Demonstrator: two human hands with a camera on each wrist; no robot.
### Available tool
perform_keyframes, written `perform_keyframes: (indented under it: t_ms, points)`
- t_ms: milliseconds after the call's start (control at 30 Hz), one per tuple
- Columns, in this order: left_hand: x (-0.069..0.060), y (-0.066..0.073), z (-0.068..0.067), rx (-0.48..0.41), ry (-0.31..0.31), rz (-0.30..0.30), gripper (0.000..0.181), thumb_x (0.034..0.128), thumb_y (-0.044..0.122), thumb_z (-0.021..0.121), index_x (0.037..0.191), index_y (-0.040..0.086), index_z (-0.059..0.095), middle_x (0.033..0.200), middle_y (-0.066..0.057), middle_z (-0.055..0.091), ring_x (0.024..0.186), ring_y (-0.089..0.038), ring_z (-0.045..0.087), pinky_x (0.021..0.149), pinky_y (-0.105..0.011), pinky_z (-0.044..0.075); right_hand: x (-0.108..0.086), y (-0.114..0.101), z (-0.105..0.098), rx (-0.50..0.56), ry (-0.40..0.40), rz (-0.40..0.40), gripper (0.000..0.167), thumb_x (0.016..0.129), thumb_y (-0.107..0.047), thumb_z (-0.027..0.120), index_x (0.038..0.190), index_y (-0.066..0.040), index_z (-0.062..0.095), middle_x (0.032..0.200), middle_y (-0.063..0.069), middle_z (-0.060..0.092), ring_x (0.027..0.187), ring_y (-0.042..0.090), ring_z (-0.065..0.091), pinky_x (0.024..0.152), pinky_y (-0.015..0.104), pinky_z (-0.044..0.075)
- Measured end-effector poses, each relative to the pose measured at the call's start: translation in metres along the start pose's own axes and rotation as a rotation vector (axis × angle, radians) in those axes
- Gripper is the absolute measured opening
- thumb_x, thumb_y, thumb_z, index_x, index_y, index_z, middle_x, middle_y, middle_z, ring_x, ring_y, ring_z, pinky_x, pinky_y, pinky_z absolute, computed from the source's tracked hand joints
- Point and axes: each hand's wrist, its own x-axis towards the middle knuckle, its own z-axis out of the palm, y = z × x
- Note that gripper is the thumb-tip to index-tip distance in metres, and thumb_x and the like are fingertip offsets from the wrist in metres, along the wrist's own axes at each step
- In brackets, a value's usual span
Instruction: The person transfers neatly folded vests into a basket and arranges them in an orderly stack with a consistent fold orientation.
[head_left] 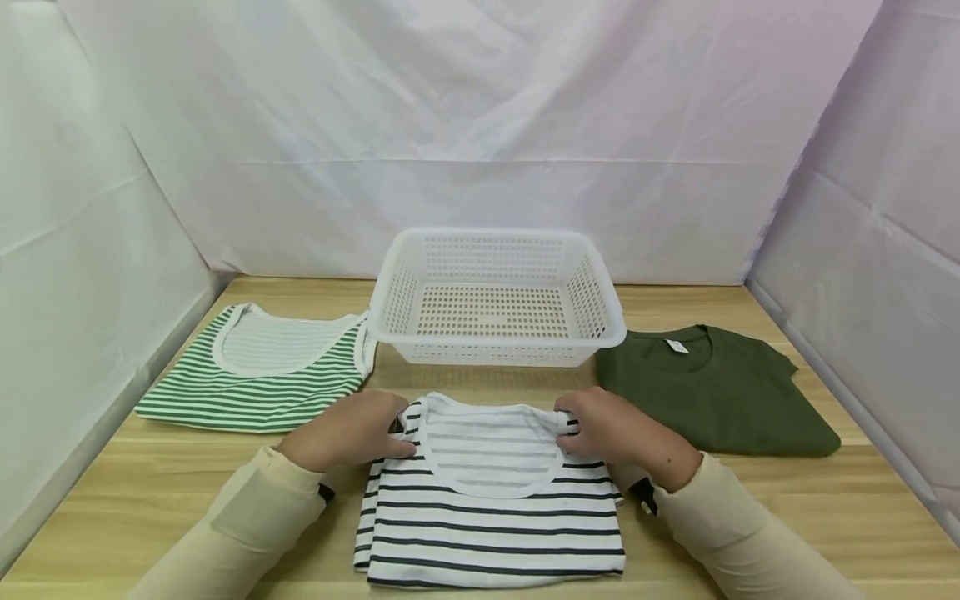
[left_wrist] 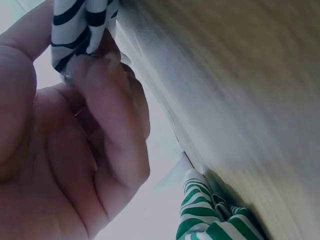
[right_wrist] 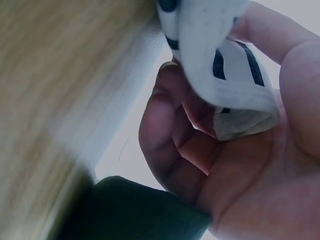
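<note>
A white top with black stripes (head_left: 495,529), folded into a rough rectangle, lies at the front middle of the table, its scooped neckline facing the basket. My left hand (head_left: 351,432) pinches its left shoulder; in the left wrist view the striped cloth (left_wrist: 80,30) is bunched between thumb and fingers. At the other shoulder my right hand (head_left: 618,429) grips the fabric, and the right wrist view shows the white-edged strap (right_wrist: 240,95) inside the curled fingers. The fingertips of both hands are partly hidden by cloth in the head view.
Behind the top stands a white perforated plastic basket (head_left: 498,354) with nothing in it. A green-and-white striped top (head_left: 262,400) lies folded on the left, and a dark green T-shirt (head_left: 720,400) on the right. White sheets (head_left: 480,200) enclose the wooden table (head_left: 840,525) at the back and sides.
</note>
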Motion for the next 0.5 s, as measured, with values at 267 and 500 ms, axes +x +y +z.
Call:
perform_keyframes:
  t_ms: [267, 500]
  points:
    - [0.0015, 0.0005, -0.0016, -0.026, 0.092, 0.029, 0.02, 0.0857, 0.03, 0.078, 0.084, 0.021, 0.061, 0.075, 0.008, 0.06, 0.066, -0.009, 0.053, 0.06, -0.03, 0.045, -0.0004, 0.0015, -0.0042, -0.007, 0.009, 0.014, 0.015, 0.091, -0.014, 0.07, 0.082, -0.017, 0.06, 0.066, -0.007, 0.05, 0.059, 0.006, 0.047, 0.053, 0.023, 0.039]
    - [0.0057, 0.0018, -0.0029, -0.151, 0.231, 0.069, 0.022, 0.0852, 0.029, 0.08, 0.087, 0.019, 0.06, 0.081, 0.008, 0.064, 0.069, -0.008, 0.056, 0.062, -0.028, 0.047, 0.0001, 0.0047, -0.007, 0.014, 0.079, -0.005, 0.009, 0.09, -0.013, 0.073, 0.091, -0.016, 0.064, 0.077, -0.007, 0.062, 0.067, 0.006, 0.052, 0.061, 0.024, 0.045]
